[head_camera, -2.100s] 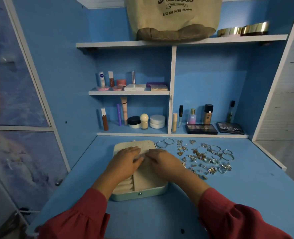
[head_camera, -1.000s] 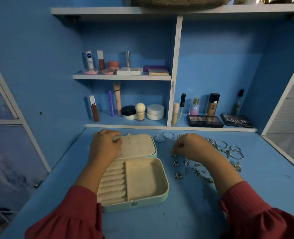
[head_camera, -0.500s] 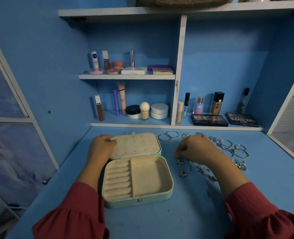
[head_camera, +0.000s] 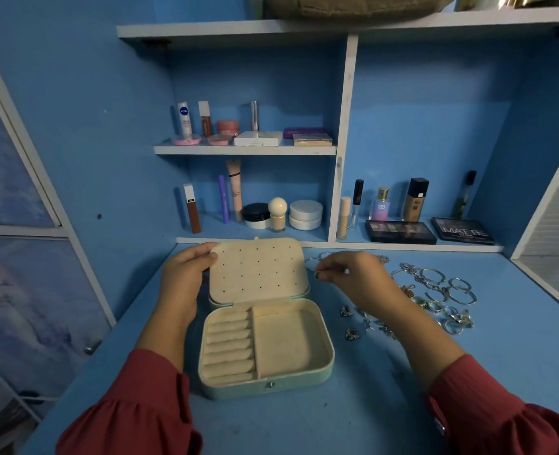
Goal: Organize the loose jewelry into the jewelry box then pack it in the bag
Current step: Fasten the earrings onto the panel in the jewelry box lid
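some jewelry under right hand hidden

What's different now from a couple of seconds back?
The box was opened: its lid is up, gripped at the corner by the left hand. The right hand left the box, went to the jewelry and pinches a small piece by the lid. Cosmetics unchanged.

Jewelry box: mint-green shell, cream lining; lid cream, dotted with small dark holes
Loose jewelry: silver, a few gold-toned pieces
Desk and back wall: blue; shelf edges white
Sleeves: dark red
Palette: black, white "MATTE" lettering
Bag: tan
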Demonstrator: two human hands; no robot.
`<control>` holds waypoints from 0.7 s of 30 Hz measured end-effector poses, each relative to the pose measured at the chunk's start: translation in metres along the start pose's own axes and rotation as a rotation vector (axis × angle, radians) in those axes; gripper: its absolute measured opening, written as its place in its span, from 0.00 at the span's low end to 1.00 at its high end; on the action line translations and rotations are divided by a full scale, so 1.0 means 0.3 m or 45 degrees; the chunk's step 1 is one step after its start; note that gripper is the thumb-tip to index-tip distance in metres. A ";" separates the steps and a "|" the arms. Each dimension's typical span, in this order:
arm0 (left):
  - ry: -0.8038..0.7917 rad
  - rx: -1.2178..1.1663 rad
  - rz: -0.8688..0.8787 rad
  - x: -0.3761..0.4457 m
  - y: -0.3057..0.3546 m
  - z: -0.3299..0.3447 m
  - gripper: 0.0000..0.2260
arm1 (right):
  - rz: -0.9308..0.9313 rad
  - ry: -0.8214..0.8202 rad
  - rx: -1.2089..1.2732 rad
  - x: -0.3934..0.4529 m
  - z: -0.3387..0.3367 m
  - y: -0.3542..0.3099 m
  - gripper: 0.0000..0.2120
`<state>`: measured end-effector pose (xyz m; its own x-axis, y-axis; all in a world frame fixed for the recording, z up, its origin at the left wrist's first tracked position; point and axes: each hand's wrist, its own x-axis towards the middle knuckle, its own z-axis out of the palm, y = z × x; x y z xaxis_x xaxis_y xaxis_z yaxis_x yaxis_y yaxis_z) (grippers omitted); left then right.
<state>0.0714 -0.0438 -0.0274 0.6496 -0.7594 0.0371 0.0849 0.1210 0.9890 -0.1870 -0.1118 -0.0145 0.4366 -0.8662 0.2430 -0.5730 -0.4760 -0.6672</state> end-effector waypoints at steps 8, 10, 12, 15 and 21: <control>-0.201 -0.331 -0.138 0.007 0.012 -0.020 0.13 | -0.378 0.028 0.018 0.073 0.185 -0.204 0.09; -0.222 -0.353 -0.152 0.001 0.017 -0.022 0.14 | -0.377 0.063 0.063 0.092 0.227 -0.245 0.10; -0.250 -0.345 -0.153 -0.002 0.020 -0.022 0.15 | -0.345 0.100 0.134 0.103 0.255 -0.281 0.10; -0.276 -0.322 -0.141 -0.001 0.024 -0.026 0.17 | -0.318 0.097 0.264 0.113 0.272 -0.313 0.09; -0.303 -0.314 -0.145 -0.001 0.028 -0.026 0.16 | -0.230 0.124 0.231 0.128 0.268 -0.340 0.10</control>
<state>0.0779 -0.0374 -0.0201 0.4337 -0.9010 -0.0104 0.3454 0.1555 0.9255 -0.0560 -0.0845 0.0062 0.4467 -0.7845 0.4302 -0.3542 -0.5966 -0.7202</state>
